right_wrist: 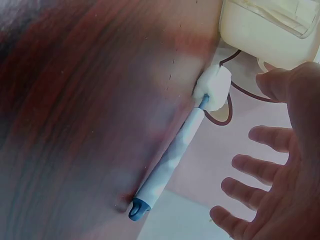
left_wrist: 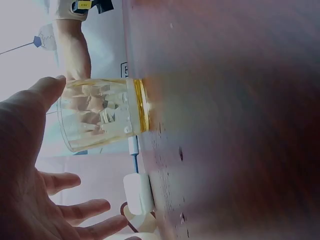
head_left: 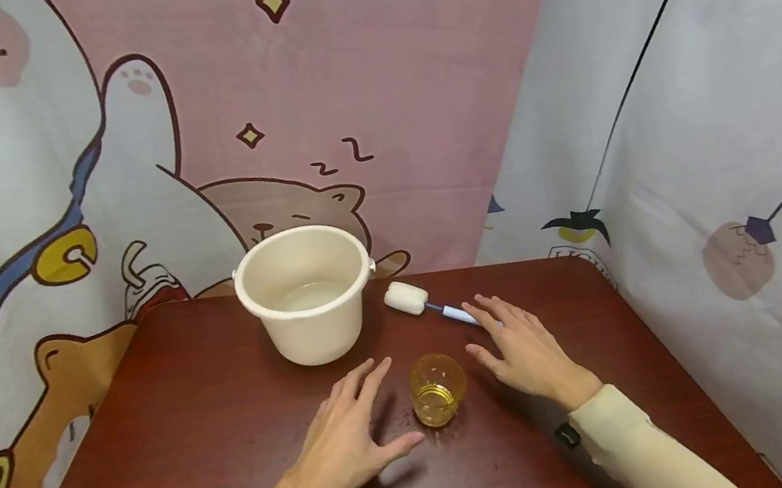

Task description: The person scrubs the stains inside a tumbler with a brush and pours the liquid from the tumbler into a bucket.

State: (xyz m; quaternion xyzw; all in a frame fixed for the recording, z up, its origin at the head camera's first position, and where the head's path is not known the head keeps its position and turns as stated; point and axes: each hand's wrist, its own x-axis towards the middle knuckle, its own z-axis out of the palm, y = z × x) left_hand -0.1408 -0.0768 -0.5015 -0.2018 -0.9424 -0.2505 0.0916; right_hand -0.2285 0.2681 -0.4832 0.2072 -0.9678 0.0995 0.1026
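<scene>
On the tabletop (head_left: 181, 410) stands a glass (head_left: 437, 389). Left grip (head_left: 340, 441) and right grip (head_left: 529, 354) are empty, maybe ready to grab; they'd need to curl.

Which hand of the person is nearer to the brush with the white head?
The right. In the head view, the right hand overlaps the handle end of the brush; the left hand is farther away, left of the yellowish glass.
</scene>
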